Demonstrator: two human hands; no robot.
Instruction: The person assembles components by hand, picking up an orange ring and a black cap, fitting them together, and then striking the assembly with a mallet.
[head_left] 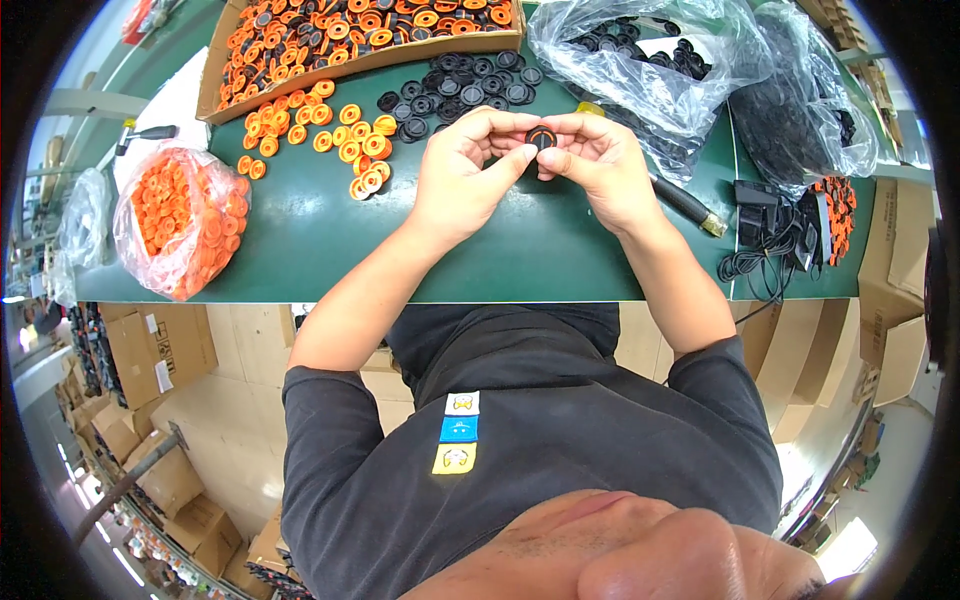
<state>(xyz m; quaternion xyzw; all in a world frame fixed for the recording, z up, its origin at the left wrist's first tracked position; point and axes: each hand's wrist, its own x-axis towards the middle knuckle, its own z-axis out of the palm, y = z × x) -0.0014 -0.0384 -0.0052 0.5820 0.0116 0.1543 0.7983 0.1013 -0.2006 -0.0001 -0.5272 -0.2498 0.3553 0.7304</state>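
Observation:
Between my two hands, over the green table, is a small round black cap with an orange ring [541,138]. My left hand [472,165] pinches its left side with thumb and forefinger. On the right side my right hand [598,165] grips it the same way. Just beyond my hands lies a pile of black round caps [460,85]. Loose orange round caps [362,145] are spread to the left of that pile. A cardboard box [375,52] at the back is filled with orange and black caps.
A clear bag of orange caps [180,220] stands at the left. Clear bags of black parts [660,70] lie at the back right. A black-handled tool [690,205], a black adapter with coiled cable [765,225] and more orange parts [838,215] are to the right.

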